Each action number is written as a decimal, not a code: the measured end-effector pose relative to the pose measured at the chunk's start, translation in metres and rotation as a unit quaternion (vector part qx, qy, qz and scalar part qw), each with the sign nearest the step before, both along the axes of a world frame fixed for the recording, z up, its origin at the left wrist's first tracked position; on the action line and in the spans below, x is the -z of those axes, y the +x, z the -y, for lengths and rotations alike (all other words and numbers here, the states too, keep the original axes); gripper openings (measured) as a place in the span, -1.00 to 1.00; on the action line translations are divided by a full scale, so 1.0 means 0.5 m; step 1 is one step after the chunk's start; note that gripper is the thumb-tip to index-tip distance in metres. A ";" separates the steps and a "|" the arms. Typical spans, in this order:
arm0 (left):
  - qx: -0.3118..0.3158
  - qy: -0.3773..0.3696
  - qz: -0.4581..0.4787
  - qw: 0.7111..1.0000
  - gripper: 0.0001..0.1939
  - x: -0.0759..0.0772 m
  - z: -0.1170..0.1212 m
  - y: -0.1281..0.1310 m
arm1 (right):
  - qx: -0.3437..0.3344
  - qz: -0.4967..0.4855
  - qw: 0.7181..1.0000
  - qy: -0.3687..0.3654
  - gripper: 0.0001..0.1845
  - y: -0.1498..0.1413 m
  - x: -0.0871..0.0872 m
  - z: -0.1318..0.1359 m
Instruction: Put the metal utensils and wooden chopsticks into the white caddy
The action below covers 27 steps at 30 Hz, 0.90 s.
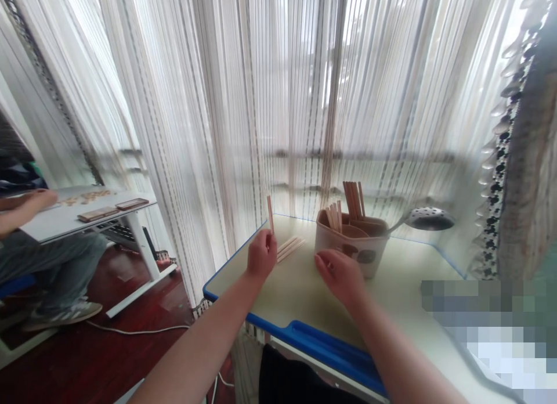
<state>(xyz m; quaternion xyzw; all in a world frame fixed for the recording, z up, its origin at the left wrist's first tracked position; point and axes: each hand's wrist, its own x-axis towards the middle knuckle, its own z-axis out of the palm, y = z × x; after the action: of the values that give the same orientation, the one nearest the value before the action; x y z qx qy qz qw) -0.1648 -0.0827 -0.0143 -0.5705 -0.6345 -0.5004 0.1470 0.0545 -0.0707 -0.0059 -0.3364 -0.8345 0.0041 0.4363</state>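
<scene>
My left hand [262, 253] is closed around reddish-brown chopsticks [270, 212] that point upward; whether it is one or a pressed-together pair I cannot tell. Just right of that hand, several pale wooden chopsticks [290, 248] lie loose on the tabletop [300, 288]. A brown-and-white utensil holder [378, 256] stands farther right. Pale chopsticks [334, 215] fill its left compartment, and darker reddish ones [353, 199] stand in the back one. My right hand [342, 273] is in front of the holder, fingers curled in, with nothing seen sticking out of it.
A slotted metal skimmer [430, 218] leans out over the holder's right side. The table has a raised blue edge [313, 334]. Sheer curtains [287, 102] hang right behind. At left, another person's hand [41, 201] rests over a white table [56, 224] with small wooden pieces.
</scene>
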 end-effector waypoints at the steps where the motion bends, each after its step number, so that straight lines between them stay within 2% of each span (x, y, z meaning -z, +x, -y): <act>1: 0.013 -0.005 0.011 1.000 -0.77 0.002 0.002 0.002 | 0.000 0.007 1.000 -0.001 -0.70 -0.002 0.001 0.000; 6: 0.129 -0.056 -0.049 0.989 -0.81 0.008 0.020 0.022 | 0.024 0.012 0.999 -0.035 -0.63 -0.009 0.005 -0.006; 11: 0.206 -0.098 -0.120 0.966 -0.80 0.007 0.037 0.039 | -0.031 -0.085 0.986 -0.141 -0.62 -0.014 0.009 -0.016; 14: 0.233 -0.093 -0.153 0.956 -0.80 0.007 0.041 0.046 | -0.076 -0.179 0.951 -0.239 -0.59 -0.020 0.008 -0.022; 17: 0.265 -0.071 -0.189 0.943 -0.82 0.011 0.038 0.051 | -0.102 -0.254 0.914 -0.300 -0.54 -0.025 0.002 -0.021; 22: 0.280 -0.035 -0.215 0.935 -0.84 0.020 0.031 0.054 | -0.137 -0.320 0.868 -0.354 -0.57 -0.033 -0.007 -0.010; 27: 0.277 0.014 -0.221 0.935 -0.85 0.023 0.031 0.060 | -0.168 -0.379 0.836 -0.358 -0.62 -0.024 -0.020 -0.005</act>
<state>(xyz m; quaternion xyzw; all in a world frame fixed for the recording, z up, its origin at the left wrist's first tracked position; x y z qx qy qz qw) -0.1349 -0.0980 -0.0258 -0.8176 -0.3959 -0.3915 0.1466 0.0427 -0.0684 0.0039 -0.2961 -0.5875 0.5034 0.5602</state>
